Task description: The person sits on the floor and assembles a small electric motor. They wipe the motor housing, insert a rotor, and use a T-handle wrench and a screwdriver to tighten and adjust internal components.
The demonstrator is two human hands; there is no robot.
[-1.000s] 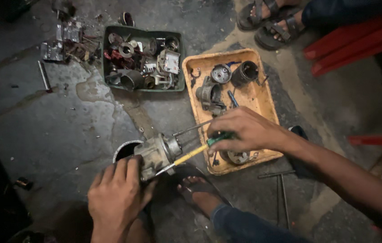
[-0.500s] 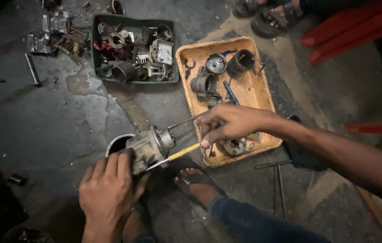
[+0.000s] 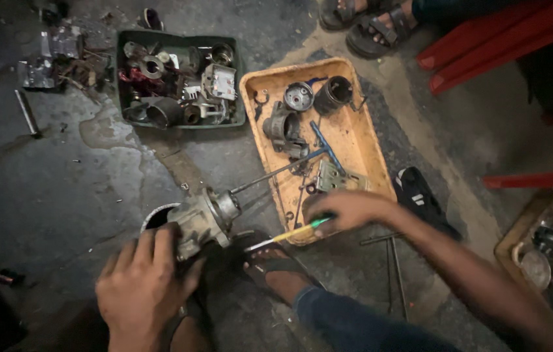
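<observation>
My left hand [image 3: 143, 287] grips a grey metal motor housing [image 3: 201, 218] from which a long thin shaft sticks out toward the upper right. My right hand [image 3: 348, 210] holds a screwdriver [image 3: 289, 234] with a yellow and green handle, its tip pointing left toward the housing. The hand hovers over the near edge of an orange tray [image 3: 354, 140] that holds several metal parts. My sandalled foot [image 3: 276, 267] rests just below the screwdriver.
A dark green tray [image 3: 237, 81] full of motor parts sits at the back. Loose metal parts [image 3: 52, 55] lie at the far left, a round can [image 3: 156, 218] beside the housing. Another person's sandalled feet [image 3: 371, 26] and red furniture [image 3: 504, 39] are at the top right. A wooden tray [image 3: 517, 238] holds parts at right.
My right hand has dropped down and away from the shaft toward the tray's near edge, drawing the screwdriver back. The view has shifted slightly.
</observation>
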